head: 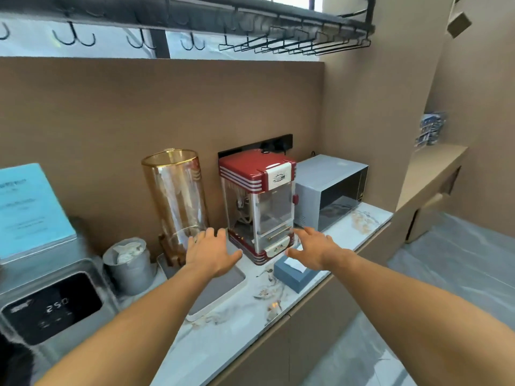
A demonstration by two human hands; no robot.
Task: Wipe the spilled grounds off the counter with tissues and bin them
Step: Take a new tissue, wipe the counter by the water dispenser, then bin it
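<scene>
Marbled stone is running along the table [239, 330], smooth and pale with brown veining, in a tan-walled kitchenette where a person is reaching forward with both bare arms. Nearest the camera, a boxy steel appliance [53, 302] is showing "250" on its dark glass panel. Both hands are empty: the left hand [210, 253] is hovering with fingers spread over a flat grey tray [223, 285] with a raised white rim, and the right hand [312, 250] is hanging open just above the tissue box [292, 275], a slate-blue card cuboid with one white sheet poking from its slot. Dark specks [269, 288] are lying on the stone beside the box; they are likely the spilled grounds, though the veining is making them hard to separate. A grey cylindrical bin [129, 264], already holding crumpled white paper, is standing left of the tray.

Risks are clustering close. A one-handed tug may be lifting the light box rather than freeing a sheet, dragging it through the grounds. A dry tissue may be pushing fine grounds over the near edge onto the floor. A wide sweep could be knocking the tall clear canister [175, 196] with its gold rim, or the glossy red popcorn machine [259, 204] just behind the hands. Farther back, a silver microwave [331, 190] is sitting against the wall.
</scene>
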